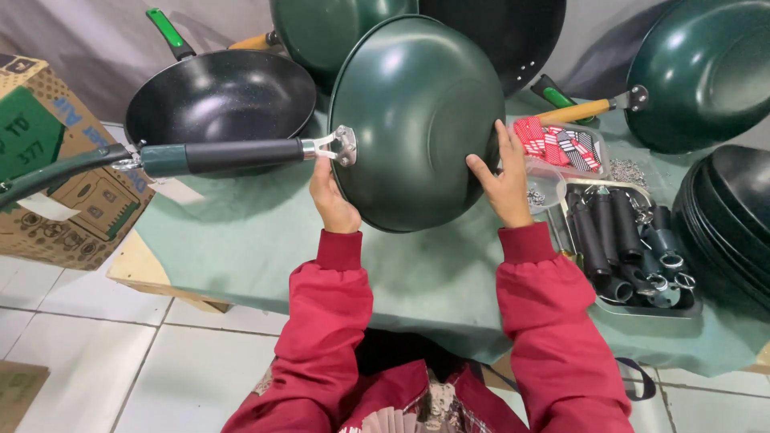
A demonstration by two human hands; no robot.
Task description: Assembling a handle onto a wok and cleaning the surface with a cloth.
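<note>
I hold a dark green wok (417, 120) up on its edge above the table, its rounded underside facing me. My left hand (331, 200) grips the rim beside the metal bracket where the long black-and-green handle (216, 156) sticks out to the left. My right hand (504, 180) presses on the wok's right rim, fingers spread over the green surface. Both sleeves are red.
A black wok with a green handle (220, 96) lies at the left on the green table cloth (257, 232). More green woks (706, 72) stand behind and at the right, a stack of black pans (734, 216) at the far right. A tray of black handles (618, 240), a tub of red tags (557, 144) and a cardboard box (56, 160) are nearby.
</note>
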